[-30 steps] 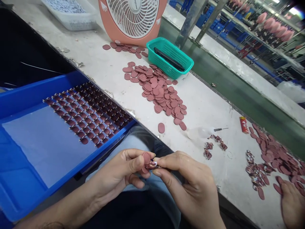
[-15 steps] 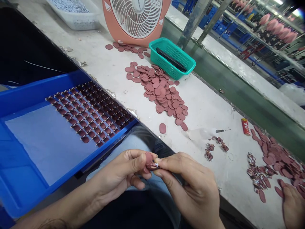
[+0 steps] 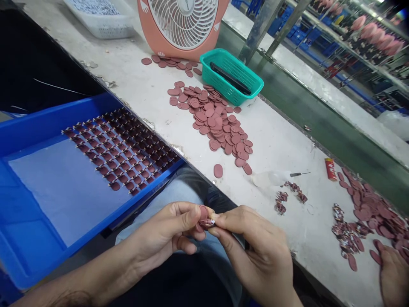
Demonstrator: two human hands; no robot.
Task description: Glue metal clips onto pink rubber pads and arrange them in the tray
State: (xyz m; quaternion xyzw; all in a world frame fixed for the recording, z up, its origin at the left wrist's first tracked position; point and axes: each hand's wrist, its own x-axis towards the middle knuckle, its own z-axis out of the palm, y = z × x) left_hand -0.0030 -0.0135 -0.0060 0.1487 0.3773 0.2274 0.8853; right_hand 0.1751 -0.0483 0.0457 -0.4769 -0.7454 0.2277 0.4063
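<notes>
Over my lap, my left hand (image 3: 166, 232) pinches a small pink oval disc (image 3: 203, 212) between thumb and fingers. My right hand (image 3: 252, 251) meets it from the right, its fingertips closed on a small dark patterned piece (image 3: 206, 222) pressed against the disc. A blue tray (image 3: 38, 204) lies to my left, with rows of finished dark-and-pink pieces (image 3: 123, 147) on a pale liner. A heap of loose pink discs (image 3: 217, 123) lies on the white table (image 3: 277, 136) ahead.
A teal basket (image 3: 231, 76) holding a dark tool and a pink fan (image 3: 183, 23) stand at the back. A glue bottle (image 3: 271, 178) and small patterned pieces (image 3: 289, 194) lie mid-table. Another person's hand (image 3: 393, 273) rests by more discs (image 3: 370, 213) at the right.
My hands stay together on the disc, the fingers shifting only slightly. The view has drifted a little. The other person's hand at the right edge has moved slightly.
</notes>
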